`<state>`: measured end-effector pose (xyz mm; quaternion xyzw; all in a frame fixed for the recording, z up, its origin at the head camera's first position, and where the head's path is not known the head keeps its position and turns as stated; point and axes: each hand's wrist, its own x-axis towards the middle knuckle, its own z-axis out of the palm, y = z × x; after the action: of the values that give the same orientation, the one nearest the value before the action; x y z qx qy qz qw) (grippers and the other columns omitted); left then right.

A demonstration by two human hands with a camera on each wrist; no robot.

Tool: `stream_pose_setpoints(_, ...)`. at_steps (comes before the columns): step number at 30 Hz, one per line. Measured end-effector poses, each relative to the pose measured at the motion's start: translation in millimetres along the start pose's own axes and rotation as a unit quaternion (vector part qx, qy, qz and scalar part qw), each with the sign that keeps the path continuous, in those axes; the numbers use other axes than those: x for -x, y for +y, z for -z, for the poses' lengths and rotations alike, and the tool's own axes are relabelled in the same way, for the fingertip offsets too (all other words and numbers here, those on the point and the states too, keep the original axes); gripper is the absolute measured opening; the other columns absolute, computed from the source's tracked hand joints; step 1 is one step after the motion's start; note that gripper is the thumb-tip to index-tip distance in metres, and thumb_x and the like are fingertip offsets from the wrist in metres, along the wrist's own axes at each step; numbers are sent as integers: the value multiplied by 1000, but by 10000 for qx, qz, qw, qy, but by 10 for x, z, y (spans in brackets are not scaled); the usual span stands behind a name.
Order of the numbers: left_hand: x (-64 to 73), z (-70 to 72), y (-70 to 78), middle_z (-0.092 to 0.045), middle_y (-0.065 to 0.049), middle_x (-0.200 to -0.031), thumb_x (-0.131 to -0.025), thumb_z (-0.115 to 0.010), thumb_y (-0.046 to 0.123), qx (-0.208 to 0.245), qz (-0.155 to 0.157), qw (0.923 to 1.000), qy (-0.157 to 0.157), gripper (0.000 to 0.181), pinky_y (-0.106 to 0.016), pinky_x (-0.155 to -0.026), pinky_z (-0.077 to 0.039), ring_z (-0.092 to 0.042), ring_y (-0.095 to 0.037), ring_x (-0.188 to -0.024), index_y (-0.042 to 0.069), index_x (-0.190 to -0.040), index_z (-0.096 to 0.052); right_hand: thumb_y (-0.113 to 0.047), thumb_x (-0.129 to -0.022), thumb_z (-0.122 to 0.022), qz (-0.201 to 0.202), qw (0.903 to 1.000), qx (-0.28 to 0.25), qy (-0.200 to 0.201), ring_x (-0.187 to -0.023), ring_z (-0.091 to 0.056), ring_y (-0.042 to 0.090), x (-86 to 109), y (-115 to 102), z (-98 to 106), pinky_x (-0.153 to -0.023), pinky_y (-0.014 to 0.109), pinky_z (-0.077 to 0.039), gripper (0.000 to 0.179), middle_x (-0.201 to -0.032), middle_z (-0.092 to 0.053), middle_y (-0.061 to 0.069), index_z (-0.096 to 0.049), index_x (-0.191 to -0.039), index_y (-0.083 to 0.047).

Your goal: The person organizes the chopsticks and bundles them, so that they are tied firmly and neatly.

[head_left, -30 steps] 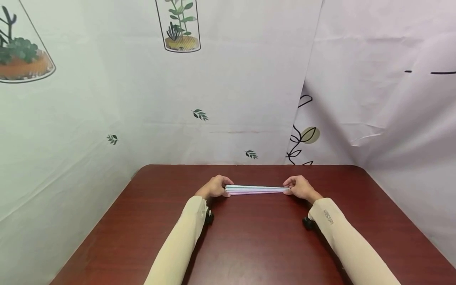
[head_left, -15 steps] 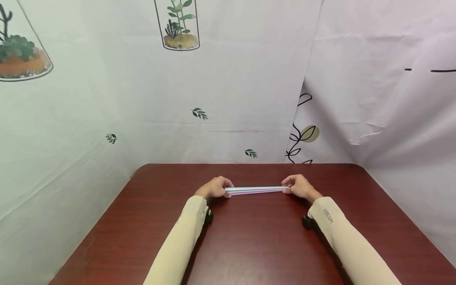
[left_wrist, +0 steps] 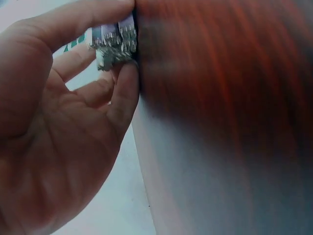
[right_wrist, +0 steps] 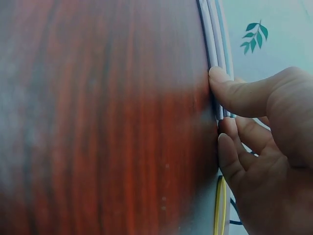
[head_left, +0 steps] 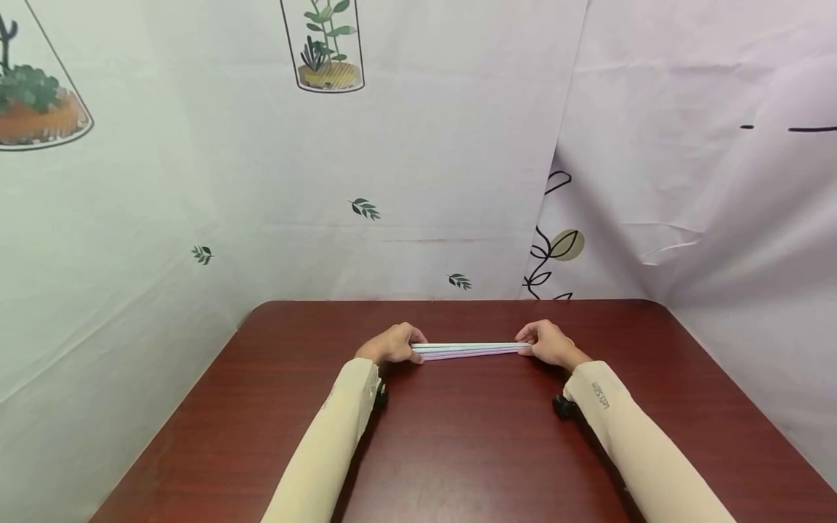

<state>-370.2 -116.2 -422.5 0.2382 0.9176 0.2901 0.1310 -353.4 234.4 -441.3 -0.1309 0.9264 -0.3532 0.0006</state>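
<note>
A bundle of long, thin pastel sticks (head_left: 467, 350), white, pale blue and lilac, stretches sideways between my two hands above the far part of the table. My left hand (head_left: 394, 343) grips its left end between thumb and fingers. In the left wrist view, the bundle's end (left_wrist: 115, 46) looks silvery and ragged, and exactly what the sticks are cannot be told. My right hand (head_left: 552, 344) pinches the right end. Seen from the right wrist, the thumb (right_wrist: 227, 85) lies across the smooth sticks (right_wrist: 217, 44), whose tips show just past it.
The dark red-brown table (head_left: 471, 443) has rounded far corners. Behind it hangs a pale cloth (head_left: 431, 167) printed with plants and leaves. A yellow strip (right_wrist: 219, 205) shows beyond the table edge in the right wrist view.
Both hands stay almost in place, still holding the two ends. The sticks' spread between the hands narrows, then fans slightly at the left end. The head view shifts a little.
</note>
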Motion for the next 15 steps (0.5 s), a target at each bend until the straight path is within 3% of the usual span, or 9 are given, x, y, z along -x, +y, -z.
stream_pose_setpoints(4,7,8,29,-70,1,-84,-79,-77,0,91,-11,9999,-139,18,-24,-71,-45,-55,-10,-72,3,-97,-73,-4,-80,-79,73,10000,-28,-45,-77,-57,16,4,1,13,-73,34,-44,16,-83,-67,2,-72,-94,-3)
stream_pose_setpoints(11,-1,17,57,-68,3,-83,-83,-77,5,-212,105,9995,-185,12,-24,-71,-44,-53,-10,-73,6,-94,-74,-9,-80,-81,18,10000,71,45,-76,-57,15,13,12,10,-73,34,-43,14,-80,-67,0,-74,-92,-7)
stream_pose_setpoints(15,-3,-7,53,-67,2,-80,-84,-77,7,-372,4,9990,-257,7,-25,-70,-44,-52,-10,-72,6,-91,-74,-6,-80,-80,43,9999,106,39,-75,-56,15,20,19,-17,-72,34,-43,12,-79,-66,1,-73,-90,-7)
